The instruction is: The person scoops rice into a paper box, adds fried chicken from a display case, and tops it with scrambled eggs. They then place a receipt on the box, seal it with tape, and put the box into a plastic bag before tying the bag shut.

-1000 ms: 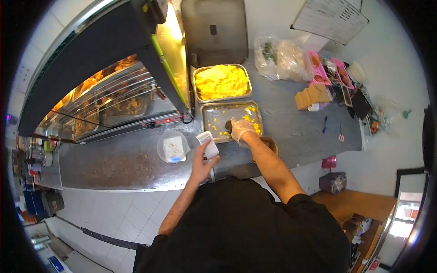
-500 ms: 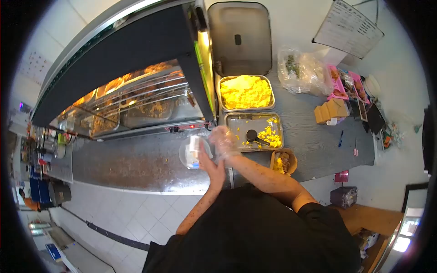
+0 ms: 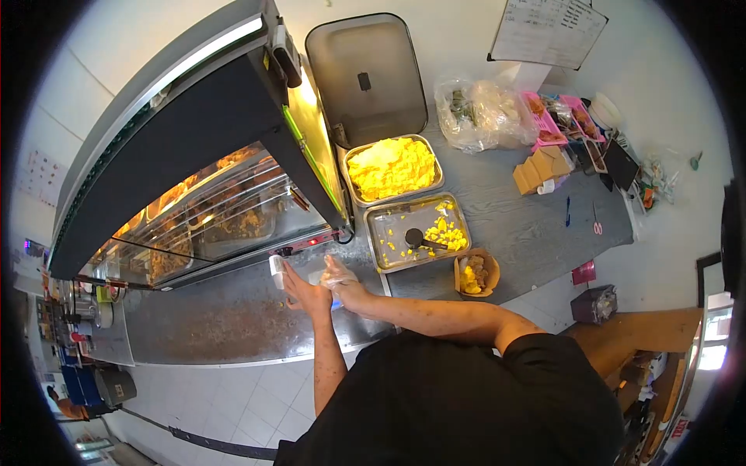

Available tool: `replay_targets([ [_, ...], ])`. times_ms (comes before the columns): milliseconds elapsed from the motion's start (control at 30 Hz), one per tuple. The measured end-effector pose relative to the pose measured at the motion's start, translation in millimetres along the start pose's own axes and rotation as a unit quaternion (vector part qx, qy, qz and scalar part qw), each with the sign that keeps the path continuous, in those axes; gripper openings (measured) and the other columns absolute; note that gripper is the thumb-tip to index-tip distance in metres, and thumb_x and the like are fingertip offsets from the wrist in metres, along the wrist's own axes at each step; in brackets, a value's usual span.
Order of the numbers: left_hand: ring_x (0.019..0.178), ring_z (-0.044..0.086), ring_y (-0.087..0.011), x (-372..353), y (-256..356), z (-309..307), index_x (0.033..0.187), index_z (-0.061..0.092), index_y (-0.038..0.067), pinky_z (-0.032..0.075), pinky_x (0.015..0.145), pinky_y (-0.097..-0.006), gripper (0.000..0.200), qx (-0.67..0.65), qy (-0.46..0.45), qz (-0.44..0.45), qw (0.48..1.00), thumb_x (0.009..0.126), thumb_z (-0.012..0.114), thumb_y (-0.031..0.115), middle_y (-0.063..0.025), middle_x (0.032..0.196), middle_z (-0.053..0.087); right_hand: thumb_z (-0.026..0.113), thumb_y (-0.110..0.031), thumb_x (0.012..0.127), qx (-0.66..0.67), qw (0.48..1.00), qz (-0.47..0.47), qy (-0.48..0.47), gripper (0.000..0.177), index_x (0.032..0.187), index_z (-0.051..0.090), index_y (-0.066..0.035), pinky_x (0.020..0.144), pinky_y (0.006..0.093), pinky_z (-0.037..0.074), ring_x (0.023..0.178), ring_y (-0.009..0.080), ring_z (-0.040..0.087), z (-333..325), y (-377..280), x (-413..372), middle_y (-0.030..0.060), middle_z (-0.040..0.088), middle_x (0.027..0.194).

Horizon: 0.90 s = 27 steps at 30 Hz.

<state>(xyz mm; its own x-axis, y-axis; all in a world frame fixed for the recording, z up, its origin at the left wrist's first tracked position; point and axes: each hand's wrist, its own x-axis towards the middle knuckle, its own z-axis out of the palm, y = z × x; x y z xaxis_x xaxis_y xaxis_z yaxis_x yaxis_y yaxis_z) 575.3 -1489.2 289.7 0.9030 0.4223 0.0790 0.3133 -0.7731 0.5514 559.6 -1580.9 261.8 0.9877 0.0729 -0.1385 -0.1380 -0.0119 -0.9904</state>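
Observation:
My left hand (image 3: 308, 295) reaches over the metal counter, its fingers closed against a small white object (image 3: 277, 271), cylinder-like, whose kind I cannot make out. Close beside it is my right hand (image 3: 346, 287), in a clear plastic glove with its fingers curled. A pale translucent item (image 3: 316, 276) shows between the two hands, mostly hidden by them. To the right lies a shallow metal tray (image 3: 377, 260) with yellow pieces (image 3: 444, 235) and a black scoop (image 3: 414, 238). A brown paper bowl (image 3: 488, 289) with yellow and brown food stands near that tray.
A heated display cabinet (image 3: 179, 144) fills the left. Behind the shallow tray, a deeper tray (image 3: 353, 190) holds heaped yellow food (image 3: 392, 165). Plastic bags (image 3: 489, 115), cardboard boxes (image 3: 542, 171), a pen (image 3: 568, 210) and scissors (image 3: 597, 225) lie on the grey table (image 3: 505, 225).
My left hand has moved left with the white object. My hands are no longer over the visible round clear container. The view has turned and shifted, with the trays lower in it.

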Motion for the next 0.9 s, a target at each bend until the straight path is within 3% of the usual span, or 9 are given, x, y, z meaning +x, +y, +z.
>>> replay_targets([
  [33, 0.139, 0.027, -0.0315, 1.1, -3.3, -1.7, 0.152, 0.022, 0.014, 0.017, 0.103, -0.0669, 0.103, 0.013, 0.007, -0.012, 1.0, 0.067, 0.076, 0.036, -0.0164, 0.15, 0.032, 0.053, -0.025, 0.098, 0.131, 0.99, 0.037, -0.033, 0.059, 0.149, 0.031, -0.006, 0.104, 0.0299, 0.038, 0.12, 0.0207, 0.054, -1.4, -4.9, -7.3, 0.0132, 0.05, 0.139],
  [133, 0.14, 0.027, -0.0297, 2.0, -8.5, -7.5, 0.151, 0.023, 0.013, 0.017, 0.103, -0.0673, 0.104, 0.067, -0.039, 0.049, 0.996, 0.067, 0.078, 0.039, -0.0117, 0.152, 0.031, 0.055, -0.024, 0.098, 0.074, 0.974, 0.126, -0.175, 0.057, 0.148, 0.034, -0.004, 0.109, 0.029, 0.033, 0.13, 0.0199, 0.046, -47.1, -39.9, -20.3, 0.0116, 0.042, 0.147],
  [267, 0.14, 0.026, -0.029, 14.3, -44.1, 22.5, 0.151, 0.024, 0.012, 0.017, 0.104, -0.0676, 0.106, 0.14, -0.011, 0.071, 0.988, 0.066, 0.08, 0.041, -0.0061, 0.153, 0.03, 0.059, -0.022, 0.096, 0.014, 0.984, 0.041, -0.176, 0.053, 0.143, 0.042, -0.004, 0.105, 0.0307, 0.039, 0.123, 0.0185, 0.052, -86.4, -48.0, -41.6, 0.0101, 0.049, 0.141],
  [400, 0.14, 0.026, -0.0291, 9.2, -47.9, 28.1, 0.151, 0.023, 0.012, 0.016, 0.104, -0.0688, 0.104, 0.183, -0.032, 0.087, 0.979, 0.066, 0.078, 0.034, -0.0029, 0.153, 0.03, 0.062, -0.015, 0.093, -0.027, 0.997, 0.006, -0.075, 0.034, 0.124, 0.058, 0.0, 0.089, 0.0307, 0.051, 0.098, 0.0174, 0.065, -159.0, -72.9, -43.4, 0.0094, 0.065, 0.114],
  [567, 0.14, 0.024, -0.0335, 6.6, -50.3, 20.2, 0.151, 0.022, 0.009, 0.013, 0.104, -0.0708, 0.105, 0.162, -0.147, 0.058, 0.974, 0.068, 0.077, 0.042, -0.0082, 0.151, 0.03, 0.058, -0.024, 0.095, 0.065, 0.986, 0.022, 0.151, 0.024, 0.106, 0.065, -0.003, 0.068, 0.0244, 0.048, 0.083, 0.0119, 0.065, -272.8, -92.6, -16.8, 0.0052, 0.068, 0.094],
  [667, 0.135, 0.036, -0.0345, 2.0, -6.1, -14.0, 0.149, 0.029, 0.008, 0.028, 0.104, -0.0641, 0.092, 0.048, -0.033, 0.134, 0.989, 0.074, 0.078, 0.029, -0.0146, 0.147, 0.035, 0.059, -0.024, 0.094, 0.048, 0.965, -0.007, 0.256, 0.022, 0.101, 0.065, -0.004, 0.065, 0.026, 0.047, 0.075, 0.0116, 0.065, -347.0, -106.8, 23.5, 0.0035, 0.068, 0.084],
  [733, 0.123, 0.05, -0.0298, -1.4, 35.7, -33.7, 0.143, 0.039, 0.006, 0.044, 0.099, -0.0467, 0.074, -0.306, -0.058, 0.134, 0.941, 0.079, 0.074, 0.006, -0.0169, 0.14, 0.042, 0.059, -0.024, 0.094, -0.051, 0.954, -0.12, 0.268, 0.022, 0.098, 0.064, -0.004, 0.062, 0.0276, 0.047, 0.071, 0.0121, 0.065, -409.0, -84.8, 79.7, 0.0056, 0.068, 0.078],
  [767, 0.115, 0.056, -0.0238, -8.8, 63.3, -41.1, 0.138, 0.044, 0.002, 0.05, 0.093, -0.0324, 0.066, -0.296, -0.031, 0.168, 0.94, 0.078, 0.069, -0.011, -0.0126, 0.135, 0.045, 0.06, -0.025, 0.093, -0.081, 0.953, -0.1, 0.272, 0.022, 0.097, 0.064, -0.004, 0.062, 0.0282, 0.048, 0.07, 0.0128, 0.066, -435.4, -81.8, 108.7, 0.0074, 0.068, 0.075],
  [900, 0.117, 0.054, -0.0227, -38.7, 179.5, -49.2, 0.138, 0.044, 0.002, 0.05, 0.094, -0.0339, 0.068, -0.433, -0.067, 0.147, 0.887, 0.076, 0.072, -0.008, -0.0094, 0.135, 0.044, 0.061, -0.024, 0.09, -0.277, 0.917, -0.077, 0.275, 0.02, 0.096, 0.066, -0.006, 0.07, 0.0369, 0.052, 0.074, 0.0247, 0.069, -512.8, -77.7, 222.1, 0.0137, 0.07, 0.081],
])
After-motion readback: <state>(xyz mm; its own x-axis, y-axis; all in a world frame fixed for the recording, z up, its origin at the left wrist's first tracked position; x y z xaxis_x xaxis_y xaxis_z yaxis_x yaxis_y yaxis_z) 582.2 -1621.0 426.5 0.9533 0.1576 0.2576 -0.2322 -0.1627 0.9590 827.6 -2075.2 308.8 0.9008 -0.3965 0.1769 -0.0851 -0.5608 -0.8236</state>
